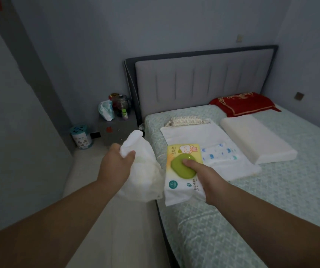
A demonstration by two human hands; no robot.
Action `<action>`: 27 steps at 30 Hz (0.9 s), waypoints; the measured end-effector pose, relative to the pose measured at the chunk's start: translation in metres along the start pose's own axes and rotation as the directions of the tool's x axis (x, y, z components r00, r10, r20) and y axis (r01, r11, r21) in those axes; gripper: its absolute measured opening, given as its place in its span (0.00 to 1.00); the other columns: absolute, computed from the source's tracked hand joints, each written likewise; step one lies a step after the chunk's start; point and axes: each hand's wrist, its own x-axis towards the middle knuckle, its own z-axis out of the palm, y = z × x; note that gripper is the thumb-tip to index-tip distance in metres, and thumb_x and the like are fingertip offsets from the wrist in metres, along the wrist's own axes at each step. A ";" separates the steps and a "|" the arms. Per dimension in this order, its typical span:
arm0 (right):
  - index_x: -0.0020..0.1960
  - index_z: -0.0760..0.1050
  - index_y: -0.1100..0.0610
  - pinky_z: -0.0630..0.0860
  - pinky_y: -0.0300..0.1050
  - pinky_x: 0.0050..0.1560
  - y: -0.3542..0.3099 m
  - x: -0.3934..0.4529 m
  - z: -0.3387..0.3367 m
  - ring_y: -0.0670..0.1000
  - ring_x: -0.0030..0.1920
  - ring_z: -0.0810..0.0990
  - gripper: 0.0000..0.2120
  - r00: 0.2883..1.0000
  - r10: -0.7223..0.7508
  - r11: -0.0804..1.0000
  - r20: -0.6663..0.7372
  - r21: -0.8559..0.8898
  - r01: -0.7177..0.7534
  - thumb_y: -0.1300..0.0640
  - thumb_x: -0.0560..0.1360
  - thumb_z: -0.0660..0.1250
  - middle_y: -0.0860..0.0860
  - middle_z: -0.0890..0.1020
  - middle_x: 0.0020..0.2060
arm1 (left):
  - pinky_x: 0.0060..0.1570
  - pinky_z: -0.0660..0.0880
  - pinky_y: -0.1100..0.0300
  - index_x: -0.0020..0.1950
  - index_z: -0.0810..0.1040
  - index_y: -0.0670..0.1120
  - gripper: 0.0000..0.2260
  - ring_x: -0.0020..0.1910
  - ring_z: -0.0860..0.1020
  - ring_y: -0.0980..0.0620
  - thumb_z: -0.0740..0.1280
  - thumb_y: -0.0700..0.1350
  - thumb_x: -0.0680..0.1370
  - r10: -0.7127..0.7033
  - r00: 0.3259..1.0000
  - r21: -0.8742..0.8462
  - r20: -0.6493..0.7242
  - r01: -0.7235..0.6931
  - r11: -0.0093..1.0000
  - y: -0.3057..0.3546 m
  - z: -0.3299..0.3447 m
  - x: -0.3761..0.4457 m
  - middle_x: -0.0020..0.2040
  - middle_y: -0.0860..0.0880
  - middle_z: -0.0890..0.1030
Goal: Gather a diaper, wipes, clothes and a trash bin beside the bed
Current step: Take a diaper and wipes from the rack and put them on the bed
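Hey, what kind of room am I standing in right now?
Most likely a home bedroom: a bed with a padded headboard, pillows, and a nightstand beside it.

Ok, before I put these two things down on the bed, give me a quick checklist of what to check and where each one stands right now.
1. Diaper held: ok, left hand grips its upper edge and it hangs over the floor.
2. Wipes pack held: ok, right hand has it, thumb on the green lid.
3. Landing spot: ok, the white changing pad has bare space above the pack.
4. Clothes ready: cannot tell, a folded blue-print cloth lies on the pad, but what it is is unclear.
5. Trash bin beside bed: not ok, it stands in the corner past the nightstand.
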 end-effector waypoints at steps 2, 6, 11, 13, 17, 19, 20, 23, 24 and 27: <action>0.63 0.78 0.59 0.83 0.61 0.46 -0.018 0.019 -0.013 0.66 0.51 0.85 0.20 1.000 -0.013 1.000 -0.024 0.024 0.014 0.56 0.73 0.75 0.64 0.85 0.53 | 0.35 0.67 0.55 0.49 0.71 0.47 0.13 0.39 0.75 0.53 0.68 0.55 0.77 0.010 0.999 -0.002 0.031 -0.010 1.000 0.010 0.025 0.022 0.41 0.49 0.76; 0.63 0.78 0.59 0.83 0.60 0.46 -0.041 0.046 -0.041 0.66 0.51 0.85 0.21 0.994 -0.045 0.996 -0.097 0.075 0.052 0.57 0.72 0.75 0.64 0.85 0.53 | 0.33 0.66 0.56 0.46 0.70 0.48 0.12 0.38 0.74 0.54 0.68 0.54 0.77 0.056 0.993 -0.009 0.106 -0.055 0.998 0.029 0.073 0.057 0.40 0.50 0.76; 0.62 0.78 0.60 0.84 0.57 0.40 -0.060 0.070 -0.078 0.66 0.49 0.86 0.20 0.974 -0.049 0.988 -0.222 0.132 0.080 0.57 0.72 0.76 0.64 0.86 0.51 | 0.31 0.64 0.59 0.47 0.70 0.48 0.12 0.38 0.74 0.55 0.69 0.54 0.77 0.124 0.966 -0.042 0.226 -0.118 0.992 0.054 0.135 0.102 0.41 0.50 0.76; 0.62 0.78 0.59 0.84 0.59 0.43 -0.065 0.079 -0.090 0.66 0.49 0.86 0.21 0.959 -0.062 0.981 -0.275 0.159 0.109 0.56 0.72 0.76 0.64 0.86 0.52 | 0.31 0.64 0.61 0.46 0.70 0.49 0.11 0.38 0.74 0.56 0.69 0.54 0.78 0.174 0.946 -0.074 0.274 -0.160 0.984 0.063 0.160 0.119 0.40 0.51 0.76; 0.64 0.77 0.60 0.83 0.62 0.48 -0.075 0.098 -0.098 0.67 0.50 0.85 0.23 0.910 -0.068 0.961 -0.409 0.217 0.170 0.57 0.71 0.76 0.65 0.85 0.52 | 0.31 0.65 0.61 0.49 0.71 0.46 0.12 0.36 0.73 0.59 0.69 0.53 0.78 0.286 0.886 -0.140 0.365 -0.251 0.958 0.080 0.207 0.158 0.39 0.53 0.75; 0.63 0.76 0.61 0.83 0.60 0.40 -0.079 0.107 -0.100 0.68 0.48 0.86 0.23 0.880 -0.055 0.939 -0.471 0.275 0.206 0.58 0.71 0.76 0.66 0.85 0.51 | 0.30 0.64 0.63 0.47 0.71 0.47 0.12 0.35 0.73 0.59 0.70 0.53 0.78 0.340 0.844 -0.157 0.416 -0.301 0.941 0.088 0.230 0.178 0.38 0.52 0.75; 0.63 0.76 0.61 0.83 0.60 0.40 -0.078 0.109 -0.100 0.68 0.48 0.86 0.24 0.874 -0.049 0.935 -0.484 0.285 0.211 0.57 0.69 0.77 0.66 0.85 0.52 | 0.30 0.64 0.64 0.46 0.70 0.48 0.12 0.35 0.73 0.59 0.70 0.54 0.77 0.358 0.830 -0.162 0.427 -0.319 0.934 0.091 0.237 0.184 0.38 0.52 0.75; 0.63 0.76 0.61 0.82 0.62 0.42 -0.077 0.118 -0.101 0.68 0.49 0.85 0.27 0.837 -0.047 0.913 -0.545 0.317 0.258 0.56 0.67 0.78 0.66 0.85 0.52 | 0.30 0.65 0.62 0.46 0.70 0.48 0.13 0.35 0.73 0.58 0.70 0.55 0.77 0.428 0.760 -0.194 0.490 -0.383 0.903 0.101 0.262 0.208 0.38 0.52 0.76; 0.63 0.76 0.61 0.82 0.62 0.41 -0.076 0.121 -0.101 0.69 0.49 0.85 0.26 0.822 -0.040 0.899 -0.568 0.338 0.277 0.56 0.68 0.78 0.67 0.85 0.51 | 0.30 0.65 0.62 0.46 0.70 0.48 0.14 0.35 0.73 0.58 0.70 0.56 0.77 0.442 0.735 -0.197 0.513 -0.400 0.895 0.104 0.270 0.214 0.38 0.52 0.76; 0.63 0.77 0.61 0.82 0.62 0.39 -0.071 0.125 -0.107 0.69 0.48 0.85 0.23 0.797 -0.021 0.867 -0.604 0.386 0.315 0.56 0.70 0.76 0.67 0.85 0.52 | 0.29 0.65 0.60 0.44 0.69 0.50 0.14 0.35 0.74 0.57 0.69 0.56 0.76 0.463 0.684 -0.204 0.564 -0.428 0.881 0.113 0.292 0.223 0.38 0.52 0.76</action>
